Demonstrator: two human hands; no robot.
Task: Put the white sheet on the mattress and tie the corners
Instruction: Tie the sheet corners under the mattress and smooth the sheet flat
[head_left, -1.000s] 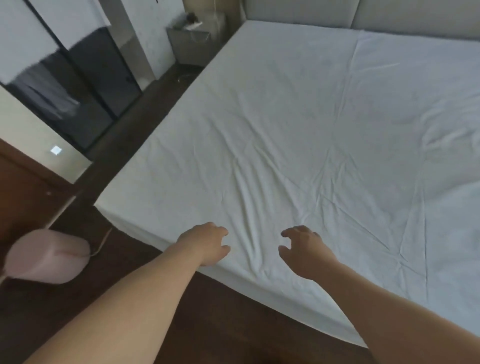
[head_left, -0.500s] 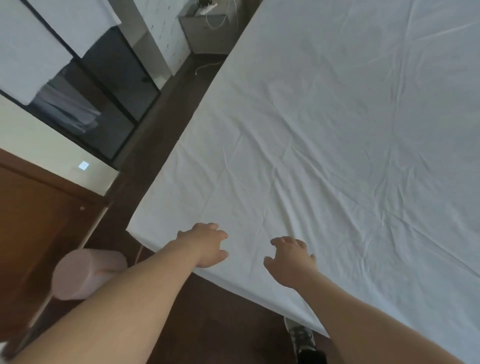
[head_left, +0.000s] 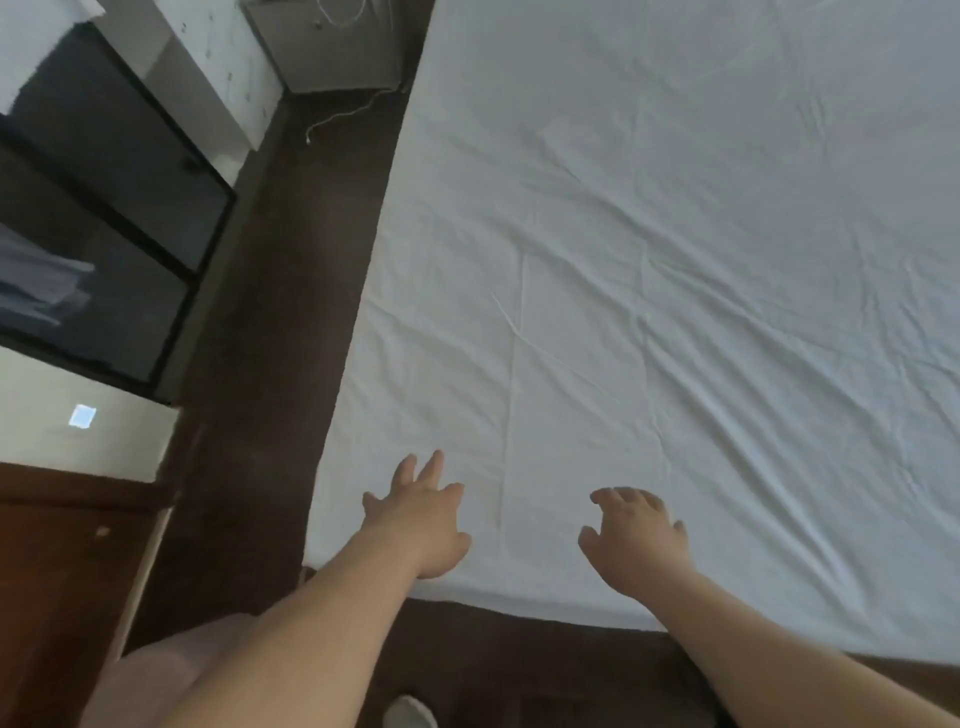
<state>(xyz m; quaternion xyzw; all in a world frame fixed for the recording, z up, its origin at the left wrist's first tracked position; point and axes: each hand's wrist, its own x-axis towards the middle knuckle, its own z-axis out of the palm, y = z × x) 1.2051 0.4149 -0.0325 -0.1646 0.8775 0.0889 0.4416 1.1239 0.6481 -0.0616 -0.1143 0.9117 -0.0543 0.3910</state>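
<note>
Over white sheet (head_left: 649, 249), left hand (head_left: 421, 525) fingers spread, right hand (head_left: 636, 540) loosely curled, both grips empty

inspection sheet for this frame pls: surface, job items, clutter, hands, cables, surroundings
Surface: mattress, fully covered; only its sheeted top shows.
Job's things: white sheet spread flat over the top, creased; near-left corner lies at the bed edge, whether tied cannot be told.
Clutter: pink rounded object on the floor by the left arm; a shoe at the bottom edge.
Hands: left hand fingers straight over the sheet near the corner; right hand fingers loosely spread, holding nothing.
Cables: white cable trailing on the floor from the nightstand.
Surroundings: dark wood floor, dark glass-front cabinet.
</note>
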